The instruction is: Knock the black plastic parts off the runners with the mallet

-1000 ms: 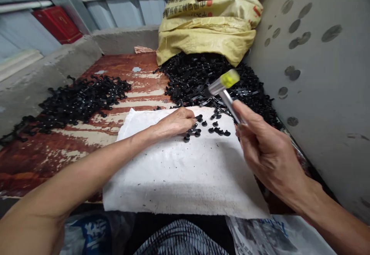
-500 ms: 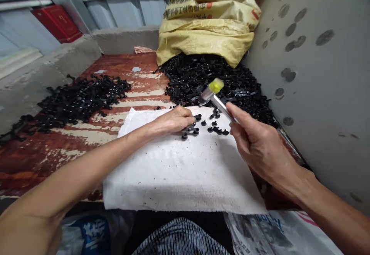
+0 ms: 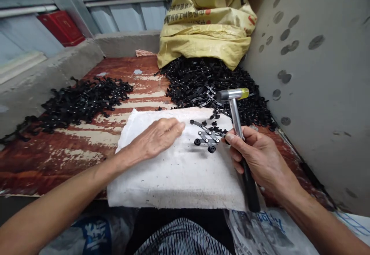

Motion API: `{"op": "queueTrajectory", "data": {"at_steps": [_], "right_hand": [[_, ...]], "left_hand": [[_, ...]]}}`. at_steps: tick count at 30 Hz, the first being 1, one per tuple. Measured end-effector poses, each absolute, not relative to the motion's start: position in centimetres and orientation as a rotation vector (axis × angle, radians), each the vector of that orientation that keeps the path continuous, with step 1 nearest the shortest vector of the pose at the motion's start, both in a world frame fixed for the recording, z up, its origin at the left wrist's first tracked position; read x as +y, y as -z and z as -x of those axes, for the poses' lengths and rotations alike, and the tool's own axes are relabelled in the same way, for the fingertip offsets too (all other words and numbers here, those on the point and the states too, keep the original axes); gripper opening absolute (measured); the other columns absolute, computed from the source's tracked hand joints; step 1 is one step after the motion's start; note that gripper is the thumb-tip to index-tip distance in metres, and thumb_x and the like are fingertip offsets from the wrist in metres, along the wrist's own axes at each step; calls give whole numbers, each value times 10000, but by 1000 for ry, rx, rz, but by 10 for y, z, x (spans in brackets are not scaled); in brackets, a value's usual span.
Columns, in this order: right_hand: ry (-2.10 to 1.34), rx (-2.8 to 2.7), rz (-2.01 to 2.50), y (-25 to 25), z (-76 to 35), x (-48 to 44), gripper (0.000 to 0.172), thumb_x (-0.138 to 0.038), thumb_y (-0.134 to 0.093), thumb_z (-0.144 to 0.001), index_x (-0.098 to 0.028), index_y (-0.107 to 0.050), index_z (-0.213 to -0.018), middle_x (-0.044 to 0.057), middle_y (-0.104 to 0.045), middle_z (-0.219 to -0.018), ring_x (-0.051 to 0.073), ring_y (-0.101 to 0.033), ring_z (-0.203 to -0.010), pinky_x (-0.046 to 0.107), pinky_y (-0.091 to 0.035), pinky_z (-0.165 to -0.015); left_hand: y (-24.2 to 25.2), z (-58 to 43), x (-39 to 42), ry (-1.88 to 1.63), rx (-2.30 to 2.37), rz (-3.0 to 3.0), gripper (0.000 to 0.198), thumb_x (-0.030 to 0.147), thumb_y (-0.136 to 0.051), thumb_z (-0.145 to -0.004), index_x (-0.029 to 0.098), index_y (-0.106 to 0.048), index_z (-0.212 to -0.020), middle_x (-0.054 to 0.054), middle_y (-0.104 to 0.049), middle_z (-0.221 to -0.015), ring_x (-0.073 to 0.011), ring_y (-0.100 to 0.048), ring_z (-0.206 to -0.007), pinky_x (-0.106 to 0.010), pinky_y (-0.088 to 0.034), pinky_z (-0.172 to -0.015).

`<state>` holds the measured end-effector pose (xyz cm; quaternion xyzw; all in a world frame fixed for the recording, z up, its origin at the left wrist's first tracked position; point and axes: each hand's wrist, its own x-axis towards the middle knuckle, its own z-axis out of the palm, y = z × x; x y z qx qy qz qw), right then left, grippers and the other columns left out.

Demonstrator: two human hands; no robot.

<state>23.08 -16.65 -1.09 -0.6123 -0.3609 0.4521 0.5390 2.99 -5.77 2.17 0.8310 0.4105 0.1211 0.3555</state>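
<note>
My right hand (image 3: 257, 151) grips a small two-faced mallet (image 3: 235, 110) with a metal head, a yellow face and a black lower handle. At its thumb and fingertips it also holds one end of a black-and-silver scissor linkage (image 3: 207, 136), spread in a crisscross just above the white cloth (image 3: 173, 178). My left hand (image 3: 160, 135) hovers over the cloth to the left of the linkage, apart from it. Nothing shows in its loosely bent fingers, though their undersides are hidden. Several small black round-headed pieces (image 3: 214, 124) lie behind the linkage.
A large heap of black linkages (image 3: 190, 81) spills from a yellow woven sack (image 3: 205, 35) at the back. Another pile of linkages (image 3: 86, 97) lies left on the worn red-brown board (image 3: 72, 147). A spotted grey panel (image 3: 312, 93) stands along the right.
The linkage has passed from my left hand to my right fingertips and is spread wider. My left hand has drawn back leftward. The mallet has swung upright, its head now sideways.
</note>
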Motion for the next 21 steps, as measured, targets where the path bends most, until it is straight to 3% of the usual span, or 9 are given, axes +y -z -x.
{"op": "queueTrajectory", "data": {"at_steps": [6,13,21], "right_hand": [[-1085,-964,1501,16,-218,-169,339,-511,-685,-784,-211,-539,-724,-78,-447,-483,72,-359,-360,200,-323,-305],[-1160,-871,1438,23,-216,-184,337,-531,-653,-822,-211,-547,-820,-87,-453,-497,59,-356,-342,182,-299,-308],[-1196,-494,1279,33,-221,-191,401,-457,-813,-654,-210,-527,-788,-53,-525,-725,38,-368,-431,145,-333,-255]], "left_hand": [[-12,-50,-75,-270,918,-2013,330,370,-426,-926,188,-450,-652,36,-445,-598,-94,-386,-552,-240,-289,-507],[-13,-74,-57,-178,973,-1856,212,173,-469,-889,168,-504,-680,46,-519,-570,-50,-386,-432,-193,-277,-418],[-7,-83,-29,-77,909,-1861,206,149,-477,-879,175,-493,-676,42,-515,-570,-49,-406,-406,-192,-284,-377]]}}
